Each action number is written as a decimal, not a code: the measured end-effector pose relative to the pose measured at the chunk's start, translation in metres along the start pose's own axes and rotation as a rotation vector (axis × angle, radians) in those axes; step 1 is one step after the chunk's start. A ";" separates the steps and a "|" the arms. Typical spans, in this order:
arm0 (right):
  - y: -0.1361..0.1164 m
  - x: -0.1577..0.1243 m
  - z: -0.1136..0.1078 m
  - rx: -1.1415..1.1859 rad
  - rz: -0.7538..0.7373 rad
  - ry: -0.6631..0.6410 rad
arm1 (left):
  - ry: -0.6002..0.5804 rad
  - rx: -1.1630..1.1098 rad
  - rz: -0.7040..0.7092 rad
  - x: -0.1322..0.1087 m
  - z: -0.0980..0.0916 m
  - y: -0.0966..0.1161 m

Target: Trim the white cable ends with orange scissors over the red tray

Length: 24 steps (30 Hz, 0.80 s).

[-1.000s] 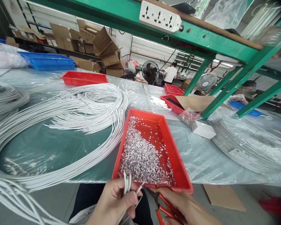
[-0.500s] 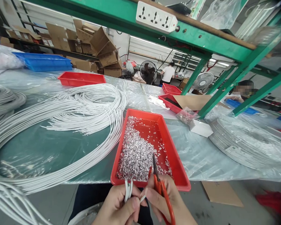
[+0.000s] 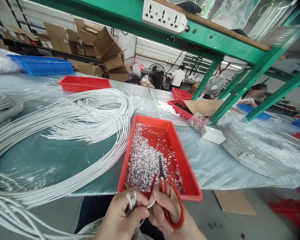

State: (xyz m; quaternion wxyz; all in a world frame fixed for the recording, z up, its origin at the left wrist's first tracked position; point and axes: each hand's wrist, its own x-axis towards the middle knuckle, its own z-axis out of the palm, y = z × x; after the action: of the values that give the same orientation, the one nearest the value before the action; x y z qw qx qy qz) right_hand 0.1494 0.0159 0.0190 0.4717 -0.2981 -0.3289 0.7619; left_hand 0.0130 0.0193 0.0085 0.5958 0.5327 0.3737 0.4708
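Note:
Several white cable ends (image 3: 132,200) poke up between the thumb and fingers of my left hand (image 3: 123,213). A single cable end (image 3: 151,204) is stretched between my two hands, pinched by the fingertips. My right hand (image 3: 166,208) keeps orange-handled scissors (image 3: 180,213) looped on its fingers, dark blades pointing away from me over the red tray (image 3: 183,153). A heap of small silvery foil bits (image 3: 145,163) fills the tray's left side. Both hands are at the tray's near edge.
Large coils of white cable (image 3: 85,170) lie left of the tray. Another cable coil (image 3: 250,156) and a small white box (image 3: 213,135) are on the right. Green shelf posts (image 3: 225,96) rise behind them. Red (image 3: 85,84) and blue trays (image 3: 46,65) stand farther back.
The scissors have turned in my right hand, their blade tips swinging left and the handle loops showing more fully. My hands have drawn closer around the single cable end.

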 end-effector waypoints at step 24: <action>0.003 0.001 -0.011 -0.128 -0.043 -0.114 | -0.494 -0.473 -0.376 0.002 -0.016 -0.003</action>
State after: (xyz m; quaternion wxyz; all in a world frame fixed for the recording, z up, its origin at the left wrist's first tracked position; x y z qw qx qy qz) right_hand 0.1558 0.0178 0.0101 0.4483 -0.2768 -0.4094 0.7448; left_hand -0.0006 0.0262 0.0028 0.8499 0.4004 0.1914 0.2842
